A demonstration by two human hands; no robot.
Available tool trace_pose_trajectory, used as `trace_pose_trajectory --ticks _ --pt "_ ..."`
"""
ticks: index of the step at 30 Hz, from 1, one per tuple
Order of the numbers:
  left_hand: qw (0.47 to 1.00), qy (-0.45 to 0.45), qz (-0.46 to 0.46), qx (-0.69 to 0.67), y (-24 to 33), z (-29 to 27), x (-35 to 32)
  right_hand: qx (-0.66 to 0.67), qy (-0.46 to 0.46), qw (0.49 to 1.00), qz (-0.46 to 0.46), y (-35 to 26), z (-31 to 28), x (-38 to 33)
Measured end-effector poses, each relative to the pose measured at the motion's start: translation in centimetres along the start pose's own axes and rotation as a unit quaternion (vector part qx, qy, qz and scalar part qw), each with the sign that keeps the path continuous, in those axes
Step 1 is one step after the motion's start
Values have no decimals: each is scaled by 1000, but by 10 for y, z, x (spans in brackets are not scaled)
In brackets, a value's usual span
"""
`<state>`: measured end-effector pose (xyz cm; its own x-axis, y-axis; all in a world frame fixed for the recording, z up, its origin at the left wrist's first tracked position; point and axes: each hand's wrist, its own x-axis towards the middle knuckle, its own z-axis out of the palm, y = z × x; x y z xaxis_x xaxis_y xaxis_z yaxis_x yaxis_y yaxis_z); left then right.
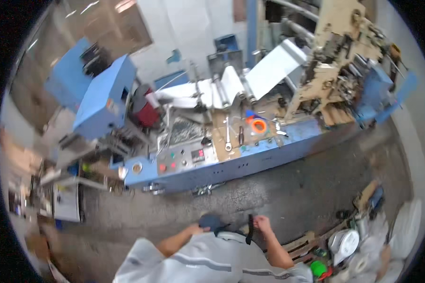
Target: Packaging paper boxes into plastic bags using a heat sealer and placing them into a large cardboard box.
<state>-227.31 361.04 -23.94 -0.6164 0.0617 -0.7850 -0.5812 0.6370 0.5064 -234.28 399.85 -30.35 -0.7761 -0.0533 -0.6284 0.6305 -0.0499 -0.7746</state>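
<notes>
Both my hands are low in front of my body, away from the blue machine bench (193,175). At the right of my waist, my right hand (262,223) has its fingers curled in at a black strap (250,229) that hangs over my light grey shirt. My left hand (196,229) is by the shirt's front edge, beside a dark blue-grey shape (211,221) I cannot make out clearly. Its fingers are mostly hidden and blurred.
On the bench lie a wrench (228,134), an orange tape roll (259,126) and a control panel (184,158). White web (276,68) runs over rollers to beige machinery (326,80). Behind my right side, a pallet (303,241) holds wrapped rolls and a white spool (347,243).
</notes>
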Motion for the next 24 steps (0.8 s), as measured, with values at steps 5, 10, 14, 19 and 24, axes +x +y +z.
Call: trace_pose_trajectory --ticks 5,10,14,19,24 --pt "993 -31 -86 -70 133 13 9 -9 131 989 66 88 -185 13" --pt "993 -58 -36 93 114 56 101 365 93 914 152 102 -266 2" --pt "934 -176 70 303 197 86 226 157 205 965 47 129 -316 -14" --pt "834 -156 219 482 339 125 310 -112 368 922 48 158 -360 -24" --pt "976 -125 157 -85 583 173 322 -124 368 909 151 92 -412 -1"
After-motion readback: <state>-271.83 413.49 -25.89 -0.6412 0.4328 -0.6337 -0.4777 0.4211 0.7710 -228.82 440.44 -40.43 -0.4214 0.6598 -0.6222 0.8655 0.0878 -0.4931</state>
